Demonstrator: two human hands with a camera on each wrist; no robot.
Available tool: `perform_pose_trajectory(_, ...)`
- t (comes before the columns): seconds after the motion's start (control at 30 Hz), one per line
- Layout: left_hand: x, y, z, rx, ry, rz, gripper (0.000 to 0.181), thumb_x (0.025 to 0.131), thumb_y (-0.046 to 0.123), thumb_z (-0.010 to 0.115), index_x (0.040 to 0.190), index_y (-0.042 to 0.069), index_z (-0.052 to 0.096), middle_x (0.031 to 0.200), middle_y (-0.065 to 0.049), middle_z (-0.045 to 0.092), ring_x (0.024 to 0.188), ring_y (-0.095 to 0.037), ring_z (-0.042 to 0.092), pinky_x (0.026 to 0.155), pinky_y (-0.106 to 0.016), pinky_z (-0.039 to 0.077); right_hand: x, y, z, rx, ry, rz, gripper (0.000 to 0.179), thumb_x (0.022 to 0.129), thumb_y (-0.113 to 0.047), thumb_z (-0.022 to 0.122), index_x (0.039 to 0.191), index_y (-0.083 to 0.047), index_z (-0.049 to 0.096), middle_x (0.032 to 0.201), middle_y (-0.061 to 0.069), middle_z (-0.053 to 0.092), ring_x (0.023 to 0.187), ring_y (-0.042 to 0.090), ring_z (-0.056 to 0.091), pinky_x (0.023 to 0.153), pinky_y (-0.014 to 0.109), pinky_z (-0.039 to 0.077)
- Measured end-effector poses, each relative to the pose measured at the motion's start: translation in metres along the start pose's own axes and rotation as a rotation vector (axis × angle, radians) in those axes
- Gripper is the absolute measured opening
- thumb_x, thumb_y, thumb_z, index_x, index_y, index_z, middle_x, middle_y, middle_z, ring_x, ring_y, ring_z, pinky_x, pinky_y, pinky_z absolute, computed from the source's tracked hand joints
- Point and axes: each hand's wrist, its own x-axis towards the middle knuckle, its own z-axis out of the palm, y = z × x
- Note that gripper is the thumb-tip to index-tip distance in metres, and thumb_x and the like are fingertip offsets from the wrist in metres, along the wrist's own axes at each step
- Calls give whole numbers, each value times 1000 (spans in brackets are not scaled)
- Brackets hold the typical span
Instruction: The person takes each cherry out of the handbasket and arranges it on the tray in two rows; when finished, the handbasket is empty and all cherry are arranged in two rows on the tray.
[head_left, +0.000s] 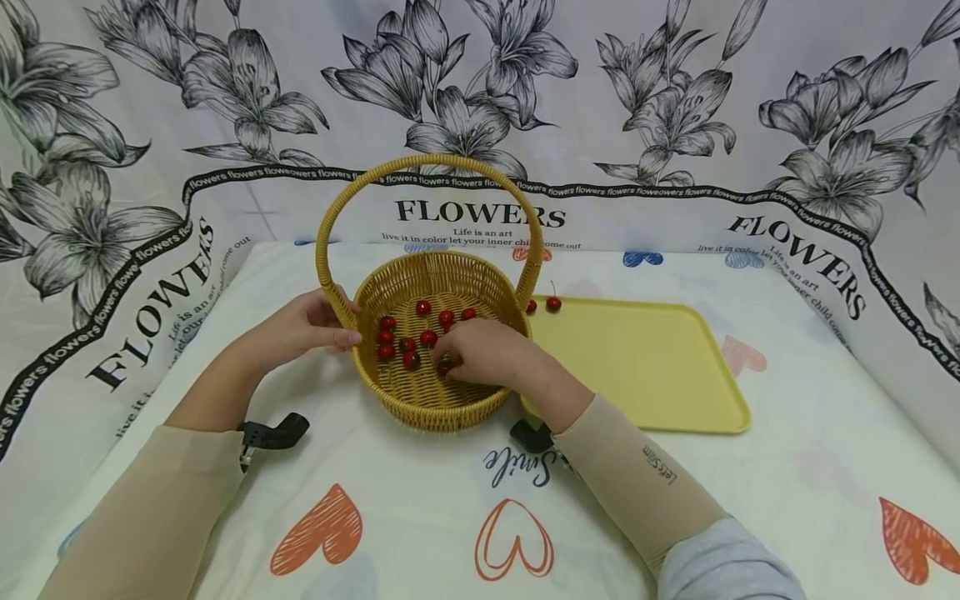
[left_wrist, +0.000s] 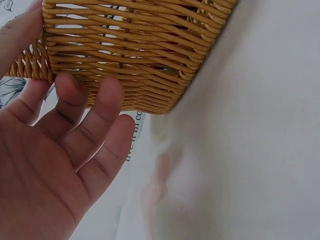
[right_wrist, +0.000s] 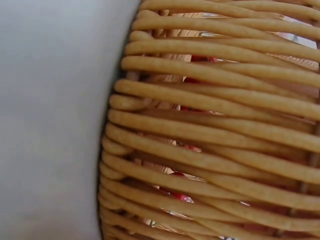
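Note:
A round woven wicker basket (head_left: 427, 412) with a tall arched handle stands on the table, several red cherries (head_left: 386, 337) lying on its floor. My left hand (head_left: 303, 329) holds the basket's left side where the handle meets the rim; in the left wrist view its thumb and fingers lie around that handle base. Reaching over the near right rim, my right hand (head_left: 487, 354) is down inside the basket, its fingertips pinching a dark red cherry (head_left: 445, 367) that they partly cover. The right wrist view shows mostly the basket's weave (right_wrist: 215, 130), with bits of red through the gaps.
A yellow rectangular tray (head_left: 645, 367) lies to the right of the basket, partly behind my right forearm. Near its far left corner sits a cherry with a stem (head_left: 553, 303), another beside it against the basket. A white cloth printed with hearts covers the table; a flowered curtain hangs behind.

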Motion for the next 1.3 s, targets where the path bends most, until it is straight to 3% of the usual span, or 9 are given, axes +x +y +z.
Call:
perform_pose_trajectory(0.2, 1, 0, 0, 10, 0, 1, 42, 94, 2, 73, 126, -8, 49, 98, -11, 67, 82, -23, 63, 75, -35, 57, -1, 1, -1, 58, -22, 2, 28, 93, -7, 74, 118, -20, 76, 113, -6, 69, 104, 10, 60, 96, 28, 50)
perform_pose_trajectory(0.43, 2, 0, 0, 22, -5, 0, 40, 94, 3, 73, 126, -7, 49, 98, -11, 67, 83, -25, 63, 76, -36, 57, -1, 3, 0, 2, 2, 64, 26, 94, -31, 77, 118, -21, 76, 109, -8, 68, 100, 10, 60, 92, 28, 50)
perform_pose_trajectory(0.77, 3, 6, -1, 30, 0, -16, 44, 94, 4, 73, 128, -8, 48, 100, -12, 67, 85, -25, 64, 77, -36, 56, -2, 0, -1, -43, 4, 59, 21, 93, -35, 78, 110, -24, 77, 98, -11, 67, 88, 9, 59, 79, 25, 51)
perform_pose_trajectory(0.97, 0, 1, -1, 33, 11, -20, 44, 94, 4, 73, 128, -8, 48, 100, -10, 68, 84, -23, 64, 77, -35, 57, -5, 0, -9, -6, 78, 57, 20, 92, -33, 76, 110, -24, 74, 95, -9, 63, 88, 11, 57, 76, 26, 50)
perform_pose_trajectory(1.3, -1, -1, -2, 12, 5, -16, 43, 94, 4, 74, 127, -8, 48, 100, -11, 68, 84, -22, 65, 77, -35, 57, -33, -2, -46, 135, 230, 32, 20, 90, -25, 78, 108, -19, 72, 97, -8, 64, 94, 14, 58, 82, 29, 51)
